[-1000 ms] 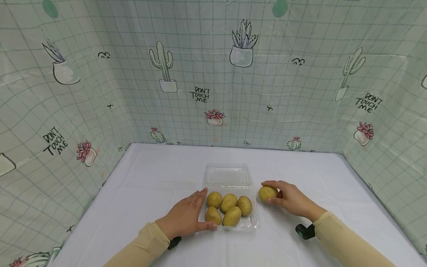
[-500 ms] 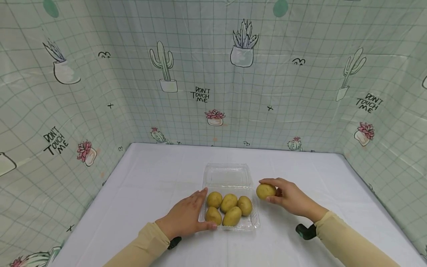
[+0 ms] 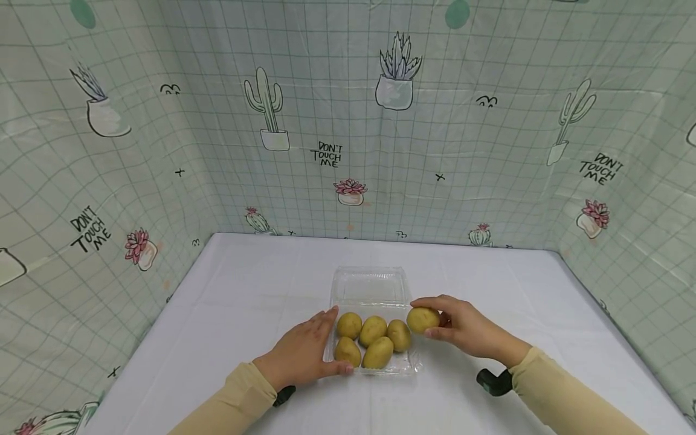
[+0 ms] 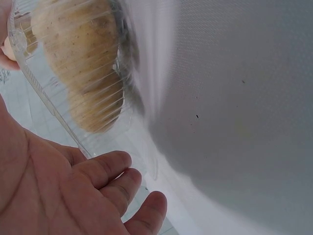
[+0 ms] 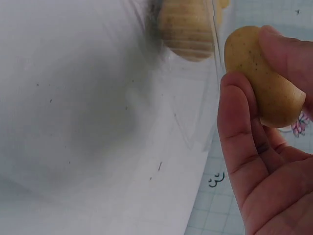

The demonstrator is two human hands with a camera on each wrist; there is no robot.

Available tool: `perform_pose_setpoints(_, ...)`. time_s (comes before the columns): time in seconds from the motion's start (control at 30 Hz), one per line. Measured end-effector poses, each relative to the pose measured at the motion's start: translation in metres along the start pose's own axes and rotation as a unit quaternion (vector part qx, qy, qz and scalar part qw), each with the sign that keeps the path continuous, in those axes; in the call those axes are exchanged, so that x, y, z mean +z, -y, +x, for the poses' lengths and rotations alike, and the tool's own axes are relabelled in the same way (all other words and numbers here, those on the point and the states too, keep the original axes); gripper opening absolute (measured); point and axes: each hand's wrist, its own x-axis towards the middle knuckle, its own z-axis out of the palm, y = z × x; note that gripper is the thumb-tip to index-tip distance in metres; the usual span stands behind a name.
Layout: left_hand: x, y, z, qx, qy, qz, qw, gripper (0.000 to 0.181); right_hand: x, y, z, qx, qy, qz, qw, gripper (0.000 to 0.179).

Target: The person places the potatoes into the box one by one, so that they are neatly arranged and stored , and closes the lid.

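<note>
In the head view my right hand (image 3: 462, 323) holds a potato (image 3: 423, 320) at the right edge of a clear plastic clamshell box (image 3: 402, 362). Thumb and fingers pinch this potato (image 5: 261, 76) in the right wrist view, beside the box's ribbed wall. Several other potatoes (image 3: 377, 351) lie inside the box in two rows. My left hand (image 3: 304, 350) rests along the left side of the box, thumb at the front edge and index finger near the hinge. In the left wrist view the left fingers (image 4: 120, 193) look extended beside the rim, below potatoes (image 4: 80, 44) showing through the wall.
The box's lid (image 3: 371, 285) lies folded open toward the back. A white cloth covers the table (image 3: 261, 272). Behind and beside it hangs a grid-patterned curtain (image 3: 304, 90) with printed cacti. Dark wrist devices (image 3: 495, 382) show under the sleeves.
My right hand has carried the potato leftward from beside the box to its right edge, slightly up and then down. The left hand and the box have stayed in place.
</note>
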Motion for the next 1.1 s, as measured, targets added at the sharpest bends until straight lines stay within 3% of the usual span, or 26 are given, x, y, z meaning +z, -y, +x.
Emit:
perform_pose_setpoints(0.63,0.0,0.0,0.0,-0.004,0.003,0.0,1.0,0.11,0.011,0.016,0.003,-0.029,0.054,0.017,0.998,0.048)
perform_pose_setpoints(1.1,-0.002,-0.001,0.0,0.003,-0.007,-0.005,1.0,0.11,0.014,0.022,0.005,-0.017,0.083,0.002,0.9964,0.048)
